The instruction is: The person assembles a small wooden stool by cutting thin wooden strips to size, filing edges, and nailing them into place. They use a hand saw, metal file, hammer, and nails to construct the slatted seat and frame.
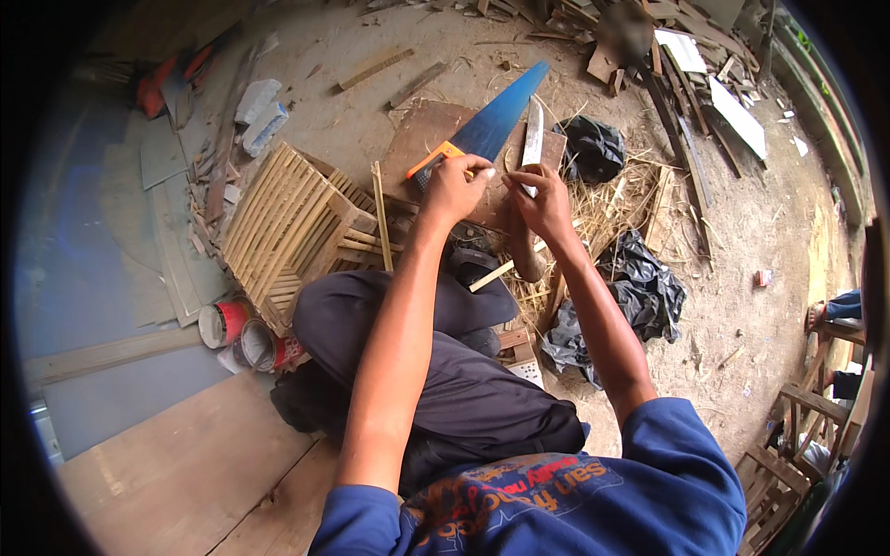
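Only the head view here, so I'll go off that. The left hand (456,188) has its thumb and fingertips drawn together, and the right hand (547,199) does much the same right beside it, small gap between them. Whatever they might be pinching is too small to make out, so I can't say for sure if either one's got a grip on anything.

The knife (534,130) has its pale blade poking out just past the right hand's fingers; can't tell if they touch it. The saw (501,120) lies on a flat board (422,130), blade running away beyond the left hand, with its orange handle right behind those fingers. Left of the left hand there's a slatted wooden crate (278,213) and a thin strip (380,208) standing near it. Right of the right hand: straw-like shavings (607,199) and a black plastic bag (593,148).

My take on doing this fingertip stuff well: rest the forearms on the legs so both hands are steady, pinch lightly, and watch the right fingers around that blade. I'd also want the saw's teeth well apart from both wrists. Slow beats sorry.
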`<state>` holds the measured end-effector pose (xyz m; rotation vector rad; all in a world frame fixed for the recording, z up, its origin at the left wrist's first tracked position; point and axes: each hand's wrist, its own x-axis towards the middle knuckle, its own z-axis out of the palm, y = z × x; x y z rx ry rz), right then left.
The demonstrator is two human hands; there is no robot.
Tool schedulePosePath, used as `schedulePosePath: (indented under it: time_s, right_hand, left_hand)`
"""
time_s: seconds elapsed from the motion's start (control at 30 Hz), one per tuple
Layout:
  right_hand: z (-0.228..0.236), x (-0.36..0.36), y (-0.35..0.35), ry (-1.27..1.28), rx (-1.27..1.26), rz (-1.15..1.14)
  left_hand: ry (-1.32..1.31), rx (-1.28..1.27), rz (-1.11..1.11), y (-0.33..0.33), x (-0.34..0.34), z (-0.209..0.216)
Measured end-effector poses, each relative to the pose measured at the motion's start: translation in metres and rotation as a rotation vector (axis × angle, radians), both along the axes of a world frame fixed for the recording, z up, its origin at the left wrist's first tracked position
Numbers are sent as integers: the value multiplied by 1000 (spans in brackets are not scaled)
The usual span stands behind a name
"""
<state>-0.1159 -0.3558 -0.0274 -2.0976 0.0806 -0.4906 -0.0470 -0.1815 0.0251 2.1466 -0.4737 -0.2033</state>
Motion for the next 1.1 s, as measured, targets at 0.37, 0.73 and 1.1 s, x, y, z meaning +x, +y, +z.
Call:
schedulePosePath:
  time_s: [0.37,0.73,1.1]
  right_hand:
    - [24,-40,-12,97,801,-87]
    - [-237,-122,-31,873,-194,-465]
    - [-251,-105,-169,262,-94,-772]
  left_hand:
    - [157,-469,30,-33,-39,7]
    - [-247,-419,66,2,-30,57]
    - [-97,-1133,131,56,-31,116]
